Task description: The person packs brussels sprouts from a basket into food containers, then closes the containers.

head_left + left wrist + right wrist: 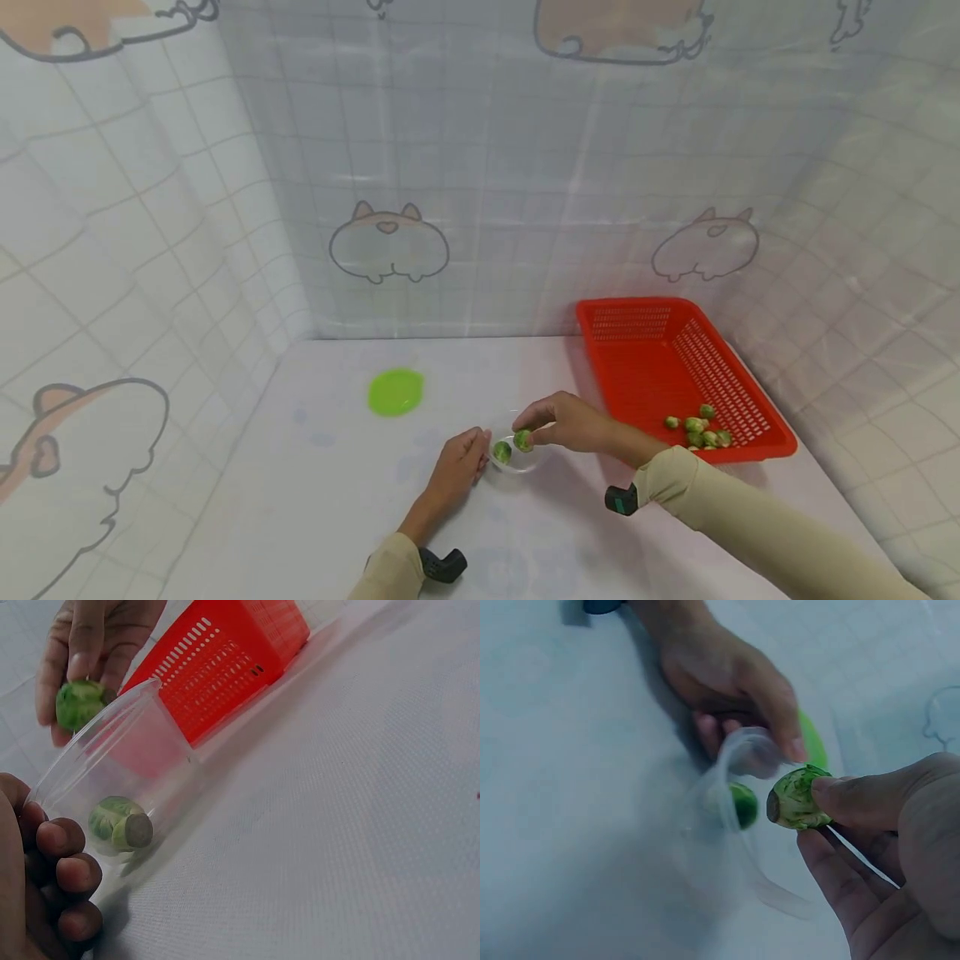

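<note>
Left hand (455,461), right of a flat green disc (395,392) that lies toward the far left corner of the white surface (322,467), has its fingers curled and holds a clear plastic cup (516,471) by the rim, about midway between the side edges. One Brussels sprout (502,452) sits inside the cup. Right hand (573,422), nearly closed, pinches another sprout (522,440) between thumb and fingers at the cup's mouth. Toward the surface's far right corner stands a red basket (637,375), more sprouts (695,425) clustered along its near edge.
</note>
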`<state>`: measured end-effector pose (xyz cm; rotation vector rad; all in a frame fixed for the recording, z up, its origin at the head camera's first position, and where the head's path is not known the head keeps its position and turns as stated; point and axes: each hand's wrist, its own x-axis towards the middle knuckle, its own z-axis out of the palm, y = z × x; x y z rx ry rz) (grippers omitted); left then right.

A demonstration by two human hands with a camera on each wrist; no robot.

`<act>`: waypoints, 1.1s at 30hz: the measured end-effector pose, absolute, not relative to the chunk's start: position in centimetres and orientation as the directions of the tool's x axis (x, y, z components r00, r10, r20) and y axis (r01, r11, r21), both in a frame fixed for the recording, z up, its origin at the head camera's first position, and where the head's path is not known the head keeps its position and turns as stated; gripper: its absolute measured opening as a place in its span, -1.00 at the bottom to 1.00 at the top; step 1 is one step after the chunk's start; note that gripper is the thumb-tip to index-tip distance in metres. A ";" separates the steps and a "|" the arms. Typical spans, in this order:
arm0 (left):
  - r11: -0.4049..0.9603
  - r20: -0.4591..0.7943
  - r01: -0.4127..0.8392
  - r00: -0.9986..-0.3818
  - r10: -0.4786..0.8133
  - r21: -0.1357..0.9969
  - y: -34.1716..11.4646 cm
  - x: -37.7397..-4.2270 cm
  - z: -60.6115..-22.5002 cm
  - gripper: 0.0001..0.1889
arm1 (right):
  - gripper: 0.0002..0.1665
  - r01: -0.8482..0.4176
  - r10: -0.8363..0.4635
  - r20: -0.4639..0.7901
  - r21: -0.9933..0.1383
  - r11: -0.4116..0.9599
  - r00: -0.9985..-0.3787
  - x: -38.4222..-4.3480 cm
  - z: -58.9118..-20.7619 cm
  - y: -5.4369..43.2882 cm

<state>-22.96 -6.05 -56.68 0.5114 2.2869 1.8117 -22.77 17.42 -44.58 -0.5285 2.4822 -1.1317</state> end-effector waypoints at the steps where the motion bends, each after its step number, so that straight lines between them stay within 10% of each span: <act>1: 0.199 0.071 0.155 -0.924 0.375 0.968 -6.1 -23.0 -56.7 -0.54 | -0.74 -0.189 -0.480 -0.171 -0.769 0.611 -0.860 -22.7 -44.8 17.1; 33: 0.185 0.042 0.119 -0.928 0.371 0.976 -5.9 -22.2 -54.7 -0.59 | -0.74 -0.240 -0.554 -0.174 -0.768 0.593 -0.814 -22.6 -47.2 15.1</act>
